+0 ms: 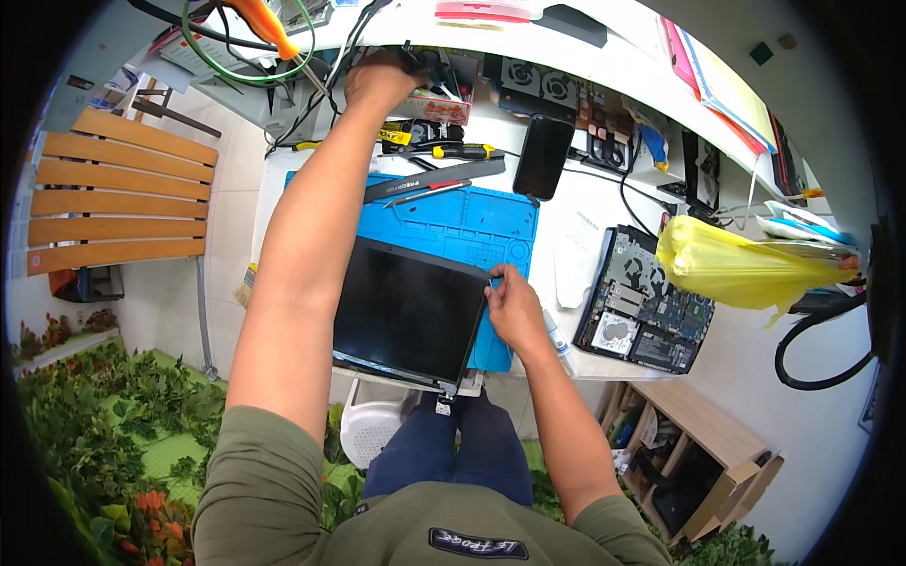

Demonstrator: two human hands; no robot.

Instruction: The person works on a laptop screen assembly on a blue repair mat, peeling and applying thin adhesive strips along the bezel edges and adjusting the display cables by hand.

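A black laptop screen (408, 307) lies face up over the near part of a blue work mat (524, 217), its lower edge close to the table's front. My right hand (514, 307) is at the screen's upper right corner, thumb and fingers pinched on its edge. Stretched far forward, my left hand (377, 83) reaches beside a small box (455, 111) of tools under the shelf; its fingers are hidden. On the mat's far part are a long dark ruler-like strip (425, 179) and a thin pen-like tool (425, 192).
Beyond the mat lie a yellow-black handled tool (462, 151) and a black phone (544, 156). An opened laptop base (646, 302) rests at the right, near a yellow plastic bag (727, 259). Cables and an orange-handled tool (264, 26) hang at upper left.
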